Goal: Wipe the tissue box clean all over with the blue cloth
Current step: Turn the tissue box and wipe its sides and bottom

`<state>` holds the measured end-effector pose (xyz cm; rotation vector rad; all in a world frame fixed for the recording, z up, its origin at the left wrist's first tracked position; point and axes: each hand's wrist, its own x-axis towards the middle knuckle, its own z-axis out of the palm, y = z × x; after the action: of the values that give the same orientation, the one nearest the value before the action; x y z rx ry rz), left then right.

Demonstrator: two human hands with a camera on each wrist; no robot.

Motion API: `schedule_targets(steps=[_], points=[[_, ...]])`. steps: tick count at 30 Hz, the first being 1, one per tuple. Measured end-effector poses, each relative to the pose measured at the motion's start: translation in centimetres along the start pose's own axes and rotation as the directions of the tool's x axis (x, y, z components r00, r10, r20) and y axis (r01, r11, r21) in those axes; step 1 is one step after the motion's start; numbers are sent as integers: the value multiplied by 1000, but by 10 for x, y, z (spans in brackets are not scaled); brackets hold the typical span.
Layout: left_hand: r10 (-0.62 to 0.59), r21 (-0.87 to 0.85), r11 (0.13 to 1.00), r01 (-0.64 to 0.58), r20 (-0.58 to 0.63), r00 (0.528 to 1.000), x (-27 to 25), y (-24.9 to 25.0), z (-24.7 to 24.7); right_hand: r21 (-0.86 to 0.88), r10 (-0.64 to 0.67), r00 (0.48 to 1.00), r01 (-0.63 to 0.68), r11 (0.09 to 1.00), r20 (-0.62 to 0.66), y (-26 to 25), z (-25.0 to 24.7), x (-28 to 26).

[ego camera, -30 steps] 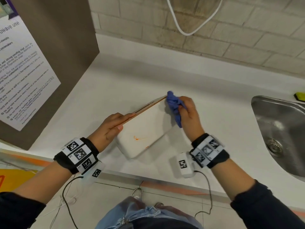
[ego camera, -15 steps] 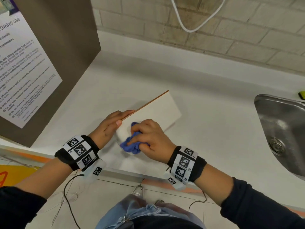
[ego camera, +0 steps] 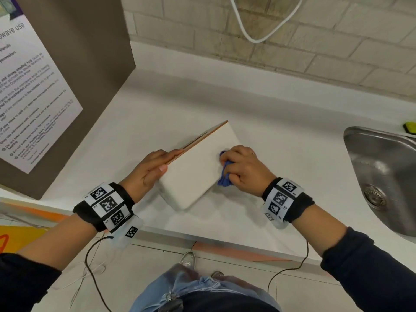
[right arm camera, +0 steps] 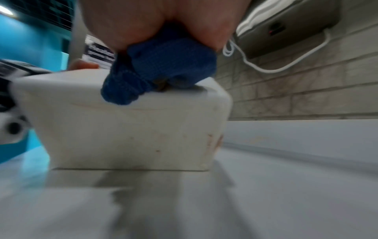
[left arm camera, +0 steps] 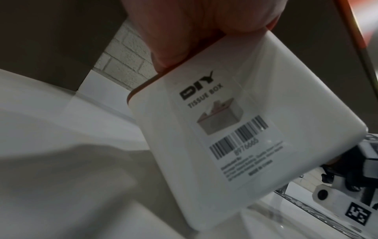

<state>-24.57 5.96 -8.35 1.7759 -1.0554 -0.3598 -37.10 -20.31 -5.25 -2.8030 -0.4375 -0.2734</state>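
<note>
The white tissue box (ego camera: 193,167) lies on its side on the white counter (ego camera: 281,122), its orange-brown lid edge facing left. My left hand (ego camera: 171,160) holds it at the lid side, thumb on the upper white face and fingers along the lid. In the left wrist view the box (left arm camera: 235,129) shows its barcode label. My right hand (ego camera: 240,170) grips the bunched blue cloth (ego camera: 224,180) and presses it on the right edge of the upper face. From the right wrist, the cloth (right arm camera: 163,72) sits on the box (right arm camera: 132,132), whose side carries faint orange smudges.
A steel sink (ego camera: 382,167) is set into the counter at the right, with a yellow-green sponge (ego camera: 409,128) behind it. A brown panel with a printed notice (ego camera: 33,97) stands at the left. A white cable (ego camera: 254,37) hangs on the brick wall. The counter's front edge (ego camera: 202,235) is near.
My right hand swept the cloth from the box's far corner down to its near end, then back up to the right edge. The orange mark on the upper face no longer shows. The left hand stayed.
</note>
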Motion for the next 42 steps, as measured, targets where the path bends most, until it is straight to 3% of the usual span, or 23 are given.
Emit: schedule_targets(steps=[4, 8, 11, 16, 18, 20, 22, 24, 27, 29, 31, 35, 42], points=[[18, 67, 998, -21, 45, 999, -1, 5, -1, -129, 252, 967, -254, 958, -38, 26, -15, -20], [61, 299, 946, -124, 210, 976, 3, 16, -9, 25, 458, 875, -460, 887, -157, 28, -28, -41], [91, 508, 809, -296, 389, 917, 9, 19, -25, 163, 530, 825, -506, 847, -196, 20, -28, -56], [35, 692, 565, -449, 525, 851, 15, 11, -52, 291, 583, 786, -519, 804, -207, 1, -17, -75], [-2, 749, 526, -403, 475, 880, 14, 11, -52, 320, 595, 774, -520, 792, -216, -5, -13, -79], [-17, 768, 567, -296, 370, 929, 12, 19, -35, 376, 620, 751, -520, 767, -225, -9, -13, -81], [-52, 771, 611, -182, 269, 962, 12, 33, -1, 449, 648, 724, -509, 734, -238, -14, -14, -83], [-143, 805, 593, -24, 134, 981, 18, 44, 38, 489, 663, 703, -496, 717, -258, -20, -16, -84], [-191, 811, 541, 223, -140, 972, 29, 57, 80, 468, 679, 686, -526, 711, -260, -25, -18, -83], [-197, 803, 510, 307, -238, 951, 33, 63, 95, 465, 689, 679, -539, 702, -254, -25, -19, -83], [-184, 799, 519, 303, -242, 953, 37, 66, 104, 464, 699, 668, -549, 695, -254, -24, -19, -84], [-110, 806, 562, 186, -150, 983, 51, 65, 117, 467, 704, 661, -552, 691, -260, -22, -19, -86], [-133, 722, 665, 193, -140, 981, 65, 71, 97, 484, 704, 619, -525, 700, -347, -17, -29, -77]])
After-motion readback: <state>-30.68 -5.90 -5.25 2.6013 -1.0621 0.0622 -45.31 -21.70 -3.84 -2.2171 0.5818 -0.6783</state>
